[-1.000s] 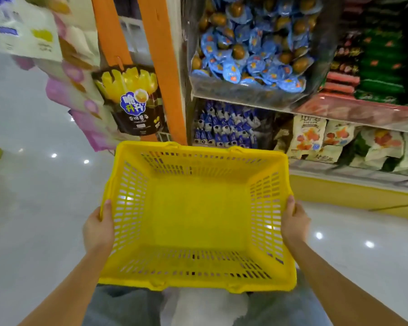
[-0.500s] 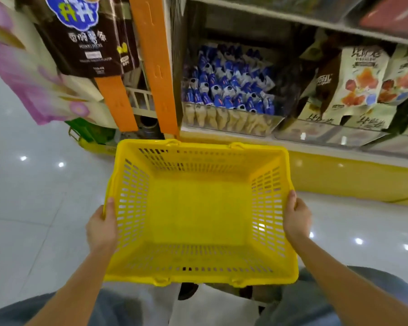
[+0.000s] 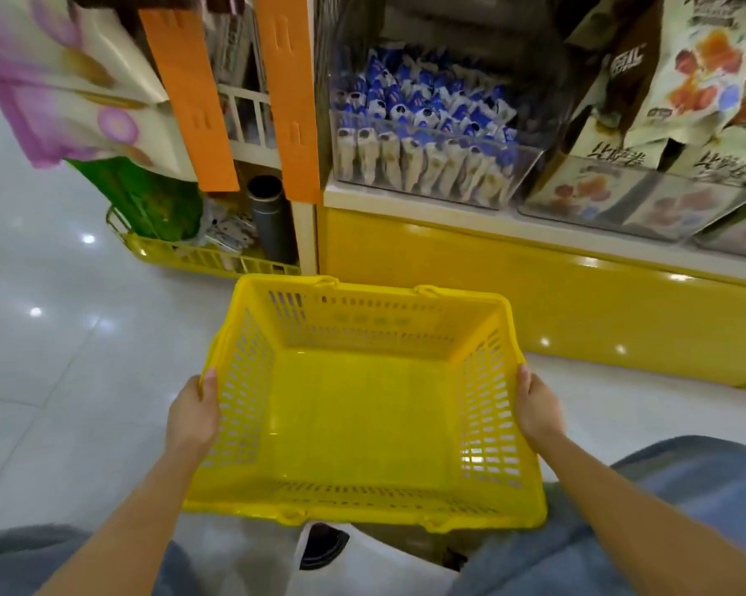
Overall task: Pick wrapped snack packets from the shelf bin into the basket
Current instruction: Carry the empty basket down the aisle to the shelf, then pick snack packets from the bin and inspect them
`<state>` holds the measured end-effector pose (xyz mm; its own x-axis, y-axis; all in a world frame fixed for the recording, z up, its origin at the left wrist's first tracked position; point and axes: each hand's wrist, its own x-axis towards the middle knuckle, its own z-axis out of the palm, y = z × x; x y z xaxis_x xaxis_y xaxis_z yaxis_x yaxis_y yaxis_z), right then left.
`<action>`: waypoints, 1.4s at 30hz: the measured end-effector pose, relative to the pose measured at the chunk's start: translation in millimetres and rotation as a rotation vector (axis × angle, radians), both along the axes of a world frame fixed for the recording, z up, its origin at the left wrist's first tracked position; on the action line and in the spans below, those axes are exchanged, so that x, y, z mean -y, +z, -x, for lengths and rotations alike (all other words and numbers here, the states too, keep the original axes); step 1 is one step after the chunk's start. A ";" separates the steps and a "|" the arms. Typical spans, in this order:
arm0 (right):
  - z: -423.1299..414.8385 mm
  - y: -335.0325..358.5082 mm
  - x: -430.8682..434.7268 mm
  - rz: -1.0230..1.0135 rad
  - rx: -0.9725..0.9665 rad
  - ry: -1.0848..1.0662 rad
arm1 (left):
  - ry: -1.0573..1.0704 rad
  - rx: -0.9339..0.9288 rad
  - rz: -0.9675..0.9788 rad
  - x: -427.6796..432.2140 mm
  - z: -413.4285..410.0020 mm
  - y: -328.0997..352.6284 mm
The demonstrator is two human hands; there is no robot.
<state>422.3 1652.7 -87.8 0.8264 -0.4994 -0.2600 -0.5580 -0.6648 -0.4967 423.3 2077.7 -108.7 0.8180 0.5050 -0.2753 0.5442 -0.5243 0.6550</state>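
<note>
Both hands are gripping an empty yellow shopping basket (image 3: 362, 406) by its side rims: the left hand (image 3: 192, 417) is clamping the left rim with the thumb lying along the top edge, and the right hand (image 3: 536, 408) is doing the same on the right rim. The other fingers are wrapping under and outside the walls, out of sight, so how they are curled cannot be told.

The wrapped snack packets (image 3: 422, 122) – small blue-and-white ones – are sitting packed in a clear shelf bin (image 3: 431, 182) on the lowest shelf, far from the basket and slightly right of its middle. Larger pale snack bags (image 3: 702, 79) are standing in the next bin to the right.

Nothing is picked yet, and both hands are occupied – a judgement, then, on the risks. Freeing one hand for the reach is likely to leave the basket hanging from a single rim, where it could tip or twist. The packets are looking tightly packed behind a raised clear front, so pulling one may drag neighbours over the lip onto the glossy floor (image 3: 61, 346). A reach drifting right could land in the wrong bin.
</note>
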 end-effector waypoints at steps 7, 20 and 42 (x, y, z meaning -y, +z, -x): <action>9.9 -0.4 10.0 -0.012 -0.059 0.069 | -0.108 -0.071 -0.035 2.1 -0.1 11.1; -32.0 104.3 -22.7 0.152 0.021 0.529 | -0.407 0.149 -0.207 40.6 -80.6 115.1; -319.5 219.8 -184.3 0.010 0.258 0.887 | -1.054 0.735 -0.501 100.2 -200.0 221.5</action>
